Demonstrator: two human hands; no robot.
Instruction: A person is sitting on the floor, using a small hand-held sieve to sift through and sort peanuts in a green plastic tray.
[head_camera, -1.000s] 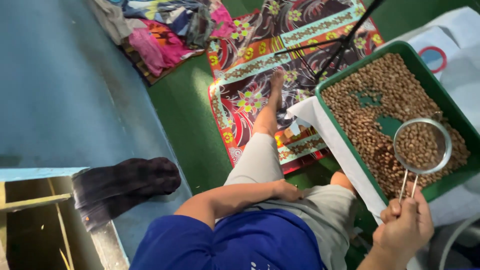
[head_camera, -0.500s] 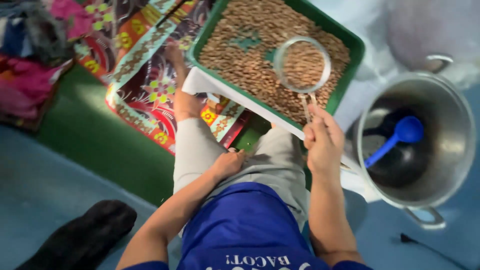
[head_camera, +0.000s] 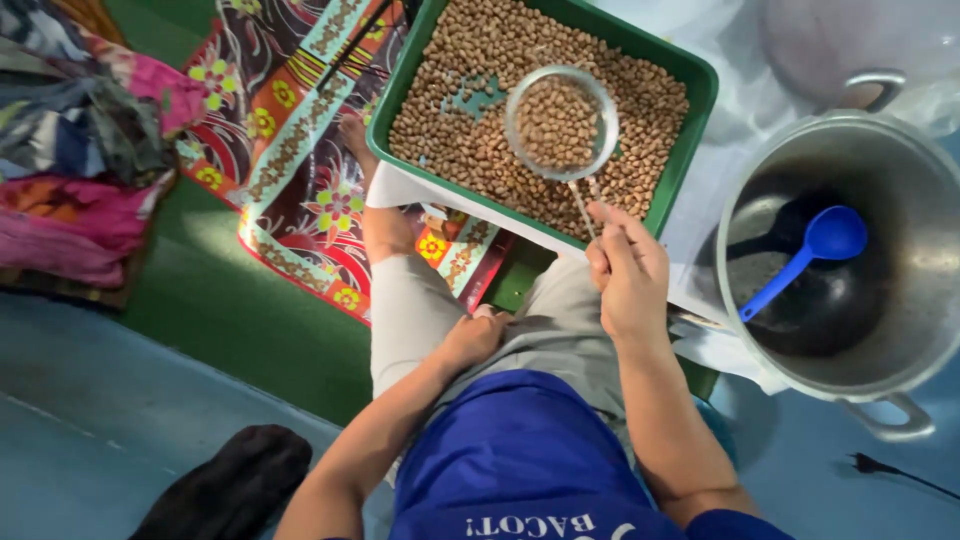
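I see my right hand (head_camera: 628, 268) closed around the thin wire handle of a round mesh strainer (head_camera: 561, 122), fingers pinched tight at the handle's end. The strainer is loaded with brown peanuts and sits over the middle of the green tray (head_camera: 690, 130), just above the layer of peanuts (head_camera: 470, 130) that covers nearly all of the tray's bottom; a small bare green patch shows to the left of the strainer. Whether the strainer's rim touches the nuts below I cannot tell.

My left hand (head_camera: 478, 335) holds nothing: it rests loosely curled on my thigh, on the light grey trousers (head_camera: 410, 310), well apart from the tray.

The tray lies on the floor in front of my knees, its near edge over a white sheet (head_camera: 700, 240). Just beside the tray's right side stands a big metal pot (head_camera: 900, 180) with side handles; inside it a blue plastic ladle (head_camera: 815, 250) leans with its bowl up toward the far wall. To the tray's left a patterned flowered mat (head_camera: 300, 160) covers the green floor, and crumpled coloured cloths (head_camera: 80, 150) lie at the far left edge. A dark cloth (head_camera: 235, 485) lies on the blue floor at the near left.
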